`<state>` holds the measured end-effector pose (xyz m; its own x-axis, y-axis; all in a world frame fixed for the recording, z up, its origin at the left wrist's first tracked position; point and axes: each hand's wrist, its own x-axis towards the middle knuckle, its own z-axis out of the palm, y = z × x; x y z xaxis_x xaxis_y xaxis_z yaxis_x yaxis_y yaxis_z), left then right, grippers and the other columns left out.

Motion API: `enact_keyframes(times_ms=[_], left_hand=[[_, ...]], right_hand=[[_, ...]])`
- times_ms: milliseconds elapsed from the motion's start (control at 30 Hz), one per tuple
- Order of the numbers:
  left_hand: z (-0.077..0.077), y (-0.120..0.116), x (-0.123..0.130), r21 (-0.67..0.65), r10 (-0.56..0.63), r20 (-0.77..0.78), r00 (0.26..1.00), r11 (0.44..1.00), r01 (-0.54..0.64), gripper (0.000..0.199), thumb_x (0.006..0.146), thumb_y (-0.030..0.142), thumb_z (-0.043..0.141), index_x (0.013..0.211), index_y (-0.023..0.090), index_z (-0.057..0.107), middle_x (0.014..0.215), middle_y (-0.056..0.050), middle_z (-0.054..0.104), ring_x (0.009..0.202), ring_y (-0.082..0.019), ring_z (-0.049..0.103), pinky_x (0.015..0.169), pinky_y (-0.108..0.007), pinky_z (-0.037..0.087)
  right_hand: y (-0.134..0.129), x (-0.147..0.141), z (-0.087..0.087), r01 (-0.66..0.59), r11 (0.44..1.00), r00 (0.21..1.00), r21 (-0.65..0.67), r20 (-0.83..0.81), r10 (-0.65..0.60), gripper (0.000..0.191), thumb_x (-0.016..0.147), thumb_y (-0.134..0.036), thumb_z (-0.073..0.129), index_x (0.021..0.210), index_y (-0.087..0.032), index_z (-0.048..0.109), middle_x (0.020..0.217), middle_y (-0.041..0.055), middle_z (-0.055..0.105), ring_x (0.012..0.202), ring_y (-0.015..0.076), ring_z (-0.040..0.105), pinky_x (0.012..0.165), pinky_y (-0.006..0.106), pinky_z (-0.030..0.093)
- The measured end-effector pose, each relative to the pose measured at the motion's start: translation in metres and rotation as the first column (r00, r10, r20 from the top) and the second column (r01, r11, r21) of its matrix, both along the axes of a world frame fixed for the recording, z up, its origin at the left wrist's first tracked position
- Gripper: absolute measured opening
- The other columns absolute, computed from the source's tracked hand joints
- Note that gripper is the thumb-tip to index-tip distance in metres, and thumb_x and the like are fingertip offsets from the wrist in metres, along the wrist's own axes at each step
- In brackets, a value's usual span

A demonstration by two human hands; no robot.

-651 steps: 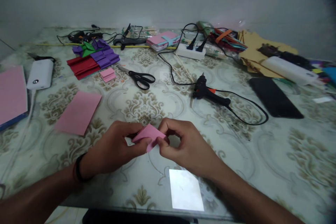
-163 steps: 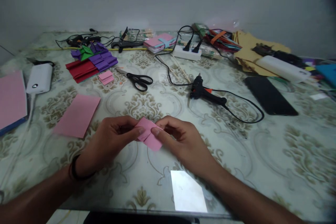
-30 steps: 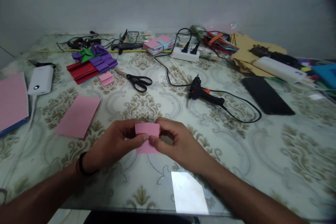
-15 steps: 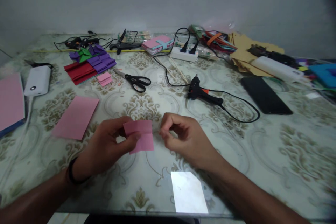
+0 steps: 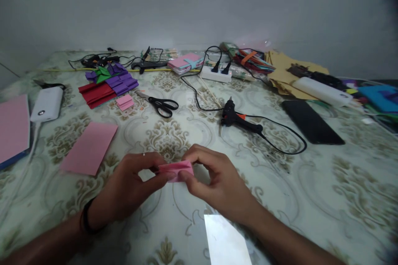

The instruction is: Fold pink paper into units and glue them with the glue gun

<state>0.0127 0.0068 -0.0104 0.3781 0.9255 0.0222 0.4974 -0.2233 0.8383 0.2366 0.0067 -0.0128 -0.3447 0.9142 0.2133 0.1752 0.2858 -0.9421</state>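
Observation:
A small piece of pink paper (image 5: 176, 167), folded along its width, is pinched between both hands above the table. My left hand (image 5: 133, 180) grips its left end with thumb and fingers, a dark band around the wrist. On the right end, my right hand (image 5: 214, 176) presses with the thumb on the near side and fingers behind. Left of my hands lies a larger flat sheet of pink paper (image 5: 91, 147). Beyond it sits a small pleated pink paper (image 5: 124, 102), beside black-handled scissors (image 5: 163, 105).
A black glue gun (image 5: 238, 118) with its cord lies ahead to the right, near a phone (image 5: 312, 122). A white power strip (image 5: 216, 74) stands behind. Folded purple paper (image 5: 122, 83) and red paper (image 5: 96, 93) lie at the back left, near a white power bank (image 5: 46, 103).
My right hand has moved left and taken hold of the small pink paper's right end. The paper, flatter and more open before, is now folded over. The view has tilted slightly up.

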Motion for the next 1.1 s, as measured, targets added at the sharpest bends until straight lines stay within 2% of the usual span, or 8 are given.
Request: enact_keyframes(times_ms=[133,267,367,533,733,1000,1100], left_hand=[[0.002,-0.004,0.005,-0.001,-0.065,0.029,0.997,0.998,0.065,0.019,0.098,0.035,0.069,0.086,0.022,0.075,0.078,0.002,0.074,0.072,-0.015,0.066,0.068,-0.027,0.049],[0.004,-0.006,0.008,0.138,-0.102,0.006,0.995,0.985,0.100,0.014,0.099,0.028,0.066,0.089,0.024,0.075,0.084,0.001,0.077,0.076,-0.017,0.070,0.069,-0.027,0.052],[0.006,-0.006,0.005,0.207,-0.100,-0.025,0.995,0.973,0.103,0.014,0.100,0.024,0.063,0.091,0.024,0.074,0.084,0.002,0.077,0.076,-0.016,0.070,0.069,-0.025,0.052],[0.010,-0.006,0.003,0.183,-0.072,-0.043,0.997,0.980,0.078,0.014,0.098,0.022,0.060,0.087,0.022,0.069,0.078,0.003,0.071,0.067,-0.013,0.065,0.064,-0.025,0.049],[0.008,-0.006,0.006,0.144,-0.093,-0.056,0.994,0.985,0.100,0.013,0.098,0.023,0.062,0.089,0.023,0.071,0.078,0.003,0.073,0.068,-0.013,0.066,0.064,-0.024,0.047],[0.012,-0.009,0.005,0.225,-0.114,-0.083,0.990,0.966,0.131,0.017,0.100,0.025,0.060,0.088,0.023,0.071,0.082,0.002,0.076,0.070,-0.014,0.070,0.063,-0.025,0.050],[0.015,-0.008,0.005,0.242,-0.093,-0.066,0.993,0.964,0.107,0.016,0.099,0.025,0.062,0.085,0.022,0.070,0.075,0.003,0.073,0.064,-0.013,0.065,0.059,-0.023,0.048]], right_hand=[[-0.003,-0.002,-0.003,-0.041,0.997,0.999,0.071,-0.007,0.042,0.010,0.081,-0.010,0.066,0.079,-0.020,0.065,0.077,-0.0026,0.063,0.071,0.0123,0.058,0.066,0.025,0.043],[-0.003,-0.003,-0.005,-0.040,0.994,0.999,0.103,0.024,0.037,0.013,0.078,-0.007,0.067,0.076,-0.020,0.063,0.073,-0.0043,0.062,0.070,0.0108,0.058,0.066,0.023,0.043],[-0.002,-0.001,-0.002,-0.034,0.995,0.999,0.099,0.028,0.031,0.012,0.082,-0.008,0.068,0.078,-0.020,0.066,0.075,-0.0038,0.065,0.070,0.0108,0.060,0.068,0.023,0.044],[-0.001,0.001,0.000,-0.027,0.996,1.000,0.079,0.015,0.026,0.009,0.089,-0.014,0.072,0.082,-0.020,0.069,0.079,-0.0020,0.068,0.074,0.0117,0.062,0.070,0.024,0.046],[-0.003,-0.002,-0.002,-0.050,0.995,0.999,0.089,0.014,0.049,0.009,0.083,-0.009,0.070,0.080,-0.018,0.069,0.078,-0.0018,0.067,0.073,0.0117,0.062,0.069,0.023,0.046],[-0.004,-0.001,0.004,-0.046,0.992,0.999,0.119,0.006,0.045,0.010,0.081,-0.009,0.072,0.079,-0.018,0.068,0.075,-0.0033,0.066,0.070,0.0099,0.060,0.067,0.021,0.045],[-0.002,0.002,0.005,-0.045,0.993,0.999,0.105,-0.018,0.047,0.012,0.084,-0.010,0.073,0.078,-0.019,0.067,0.073,-0.0044,0.063,0.068,0.0093,0.059,0.065,0.021,0.045]])
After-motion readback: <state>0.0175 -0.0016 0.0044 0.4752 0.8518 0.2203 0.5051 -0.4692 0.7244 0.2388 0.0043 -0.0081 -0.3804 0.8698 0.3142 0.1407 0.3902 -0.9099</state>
